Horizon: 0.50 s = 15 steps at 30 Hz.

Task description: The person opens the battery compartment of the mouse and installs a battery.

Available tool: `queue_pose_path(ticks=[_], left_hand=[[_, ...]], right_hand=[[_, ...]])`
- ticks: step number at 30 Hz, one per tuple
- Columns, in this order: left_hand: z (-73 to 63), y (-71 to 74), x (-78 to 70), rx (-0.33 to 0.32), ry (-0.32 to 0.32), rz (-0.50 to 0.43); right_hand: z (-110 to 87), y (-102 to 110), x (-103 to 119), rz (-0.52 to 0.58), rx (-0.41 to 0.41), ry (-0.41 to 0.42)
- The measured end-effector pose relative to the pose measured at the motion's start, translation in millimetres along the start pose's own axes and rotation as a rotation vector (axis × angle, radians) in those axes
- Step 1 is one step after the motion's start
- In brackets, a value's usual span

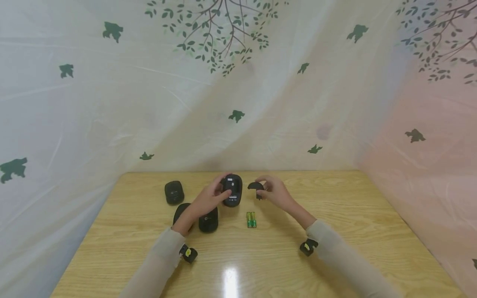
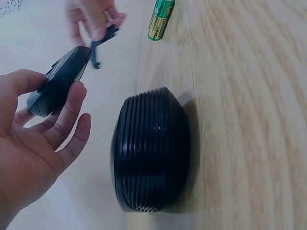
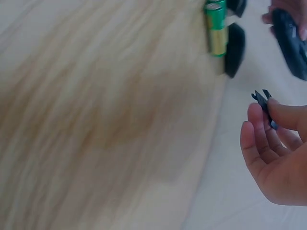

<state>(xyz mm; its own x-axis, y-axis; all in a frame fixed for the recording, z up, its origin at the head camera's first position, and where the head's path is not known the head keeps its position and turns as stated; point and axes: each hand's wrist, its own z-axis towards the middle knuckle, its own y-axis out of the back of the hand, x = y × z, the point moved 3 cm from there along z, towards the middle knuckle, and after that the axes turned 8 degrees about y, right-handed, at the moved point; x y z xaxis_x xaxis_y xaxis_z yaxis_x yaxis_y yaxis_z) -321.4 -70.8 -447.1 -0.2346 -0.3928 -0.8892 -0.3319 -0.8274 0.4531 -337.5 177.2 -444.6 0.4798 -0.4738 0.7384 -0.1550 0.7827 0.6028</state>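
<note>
My left hand holds a black computer mouse with its underside turned up toward the head view; a recess, seemingly the battery compartment, shows there. The thumb lies across that underside. Just to the right, my right hand pinches a black battery cover between thumb and fingers. A narrow tab hangs from the cover's rounded part, and in the head view a gap separates it from the mouse. Two green-and-yellow batteries lie side by side on the table below and between the hands.
Under and beside the left forearm lie two more black mice, one partly hidden and one nearer the batteries. A third dark mouse sits farther left. The wooden table ends at a pale curtain behind.
</note>
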Motion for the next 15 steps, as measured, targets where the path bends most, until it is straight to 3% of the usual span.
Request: queue_pose_path(ticks=[9,15], left_hand=[[0.4,1.8,1.1,-0.016,0.038,-0.026],[-8.2,6.5,-17.9,-0.011,0.050,-0.035]], right_hand=[[-9.4,1,-24,-0.085,0.094,-0.048],[-10.4,2,-32,-0.085,0.119,-0.084]])
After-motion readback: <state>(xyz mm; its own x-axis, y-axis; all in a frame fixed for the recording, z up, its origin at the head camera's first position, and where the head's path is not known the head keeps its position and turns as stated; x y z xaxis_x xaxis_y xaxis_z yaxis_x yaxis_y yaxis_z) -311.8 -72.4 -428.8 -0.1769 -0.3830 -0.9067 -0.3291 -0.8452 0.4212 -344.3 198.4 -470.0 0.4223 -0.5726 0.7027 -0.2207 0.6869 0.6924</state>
